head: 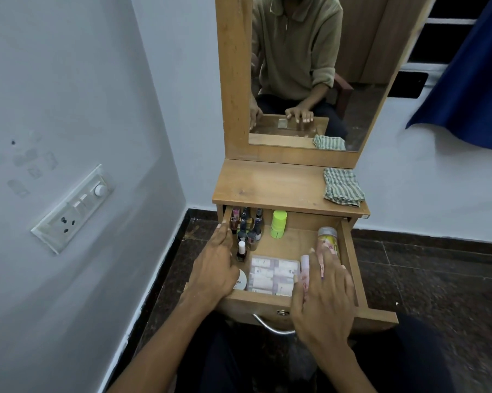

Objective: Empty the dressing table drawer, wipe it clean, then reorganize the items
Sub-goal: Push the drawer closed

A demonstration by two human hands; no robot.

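Open drawer (352, 259): your left hand (215, 269) rests flat-fingered on its left wall beside nail-polish bottles (246, 228); your right hand (324, 296) grips pink tubes (305, 272) inside it.

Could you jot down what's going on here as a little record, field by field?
place: wooden dressing table with mirror
drawer: pulled open, items inside
left side of drawer: cluster of nail polish bottles
back middle: green container
front middle: clear packet of pink sachets
right side: yellow bottle, lying down
left hand: fingers resting on the drawer's left wall
right hand: over pink items at the drawer's right
tabletop: folded striped cloth
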